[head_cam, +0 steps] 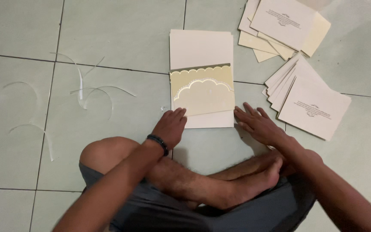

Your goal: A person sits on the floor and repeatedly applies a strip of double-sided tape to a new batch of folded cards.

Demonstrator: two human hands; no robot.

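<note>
Left hand (pixel 171 125): laid flat, fingers extended, grasping nothing; fingertips were placed on the lower left edge of the cream card stack (pixel 201 51)
Right hand (pixel 257 124): laid flat and unclenched, grasping nothing; positioned just beside the stack's lower right corner
Scalloped gold card (pixel 202 90): one, laid across the stack's lower half, on the tiled floor (pixel 121 30)
Printed card piles: two were counted, an upper pile (pixel 285 21) and a lower pile (pixel 310 105), right of the stack
Paper strips (pixel 82 88): several curled offcuts, exact count not determinable, well apart at left
Wristband (pixel 158 143): one, dark, on the left wrist

Dark beaded wristband (pixel 158 144), grey shorts (pixel 185 215)
</note>
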